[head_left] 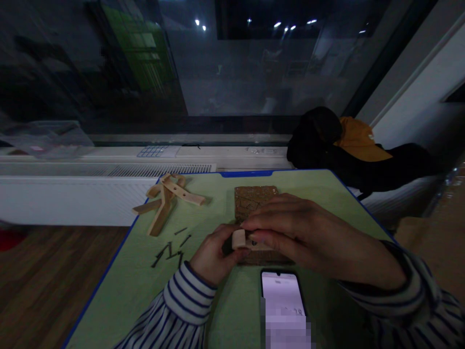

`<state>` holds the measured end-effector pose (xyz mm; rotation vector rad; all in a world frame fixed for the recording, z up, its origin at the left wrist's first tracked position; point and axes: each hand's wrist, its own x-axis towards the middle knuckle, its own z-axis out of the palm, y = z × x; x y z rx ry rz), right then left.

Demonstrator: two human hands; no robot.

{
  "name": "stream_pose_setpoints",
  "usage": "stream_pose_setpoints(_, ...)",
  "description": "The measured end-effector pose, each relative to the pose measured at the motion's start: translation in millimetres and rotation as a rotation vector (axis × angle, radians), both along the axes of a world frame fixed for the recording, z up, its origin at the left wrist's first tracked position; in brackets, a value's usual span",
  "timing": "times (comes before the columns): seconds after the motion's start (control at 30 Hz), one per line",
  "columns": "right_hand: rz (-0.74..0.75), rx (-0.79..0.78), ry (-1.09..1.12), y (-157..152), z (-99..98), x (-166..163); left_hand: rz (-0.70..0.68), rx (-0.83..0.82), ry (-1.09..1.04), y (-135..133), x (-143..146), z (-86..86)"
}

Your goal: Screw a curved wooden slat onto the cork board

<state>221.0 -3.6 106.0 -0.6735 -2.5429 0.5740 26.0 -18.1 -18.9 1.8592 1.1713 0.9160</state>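
Observation:
Both hands meet over a brown cork board lying on the green table. My left hand is closed round the near end of a small light wooden piece. My right hand lies over the same piece, with its fingers pinched on the far side. Most of the piece is hidden under my fingers. Both sleeves are striped in blue and white.
A pile of wooden strips lies at the table's back left, with several dark nails scattered in front of it. A lit phone rests near the front edge. A dark bag and orange cap sit at the back right.

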Motion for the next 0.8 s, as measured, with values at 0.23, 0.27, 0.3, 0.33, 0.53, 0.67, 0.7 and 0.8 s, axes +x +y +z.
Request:
stream_pose_setpoints(0.23,0.000,-0.010,-0.012,1.2,2.1,-1.8,-0.012,-0.027,-0.031,0.2,0.7,-0.5)
stream_pose_setpoints(0.27,0.003,-0.013,-0.016,1.2,2.2,-1.8,-0.010,-0.019,-0.031,0.1,0.9,-0.5)
stream_pose_setpoints(0.3,0.006,-0.016,-0.019,1.0,2.2,-1.7,-0.010,-0.014,-0.032,0.1,1.1,-0.5)
stream_pose_setpoints(0.33,0.008,-0.019,-0.018,0.8,2.2,-1.6,-0.008,-0.009,-0.034,0.2,1.3,-0.4)
stream_pose_setpoints(0.53,0.006,-0.031,-0.023,-1.1,2.5,-1.2,-0.012,-0.003,-0.039,1.0,2.4,0.7)
stream_pose_setpoints(0.67,0.015,-0.043,-0.064,-2.0,3.5,-1.6,-0.020,-0.037,-0.061,0.2,1.9,0.4)
stream_pose_setpoints(0.7,0.013,-0.042,-0.064,-2.1,3.7,-1.6,-0.017,-0.044,-0.061,-0.1,1.7,0.2)
stream_pose_setpoints(0.8,0.020,-0.034,-0.057,-1.4,3.6,-1.6,-0.010,-0.047,-0.041,-0.5,1.5,0.2)
